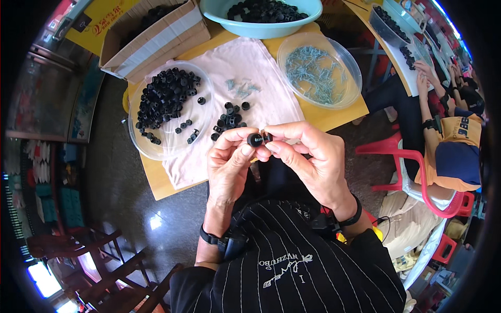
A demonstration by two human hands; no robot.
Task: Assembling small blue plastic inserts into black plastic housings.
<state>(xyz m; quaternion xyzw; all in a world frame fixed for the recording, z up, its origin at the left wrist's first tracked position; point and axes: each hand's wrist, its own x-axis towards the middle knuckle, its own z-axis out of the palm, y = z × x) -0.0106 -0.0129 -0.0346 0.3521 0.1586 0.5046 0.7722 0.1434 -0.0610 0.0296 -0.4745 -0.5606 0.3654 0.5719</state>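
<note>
In front of my chest, past the table's near edge, both hands meet at the fingertips. My left hand [229, 161] pinches a small black round knob [254, 140], its round end toward me. My right hand [318, 159] has thumb and forefinger closed on a small dark piece [267, 137] right beside the knob; its kind is too small to make out, and I cannot tell whether the two are joined. Just beyond my left fingers, a loose group of black plastic parts [228, 121] lies on a pale pink cloth [282, 96]. Several small screws [245, 89] rest farther up the cloth.
A clear round tray [156, 155] with black parts stands left, and a clear tub [356, 86] of screws right. Behind are an open cardboard box [159, 47] and a light-blue basin [261, 30]. At right, a person [454, 141] sits on a red chair [402, 153].
</note>
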